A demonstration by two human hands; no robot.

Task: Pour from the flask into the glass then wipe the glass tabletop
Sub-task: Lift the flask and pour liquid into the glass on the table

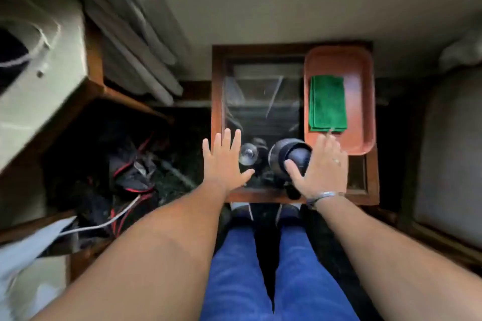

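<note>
Flask [283, 157] and glass [248, 154] are shown side by side on the worktop [263, 112], flanked by the spread, empty left hand [224, 161] and right hand [322, 167]; grasping the flask is judged the next requirement.

I see a dark, near-black flask [289, 157] with a faint sheen, beside a clear, colourless glass [248, 154]. The tabletop [260, 101] is transparent with pale streaked reflections, framed in reddish-brown wood. A terracotta-orange tray [362, 101] carries a plain, bright green cloth [328, 103]. My right hand [322, 168] wears a silver ring and a silver bangle. My trousers [260, 276] are solid blue. Left of the table lie red and white cables [122, 216].
</note>
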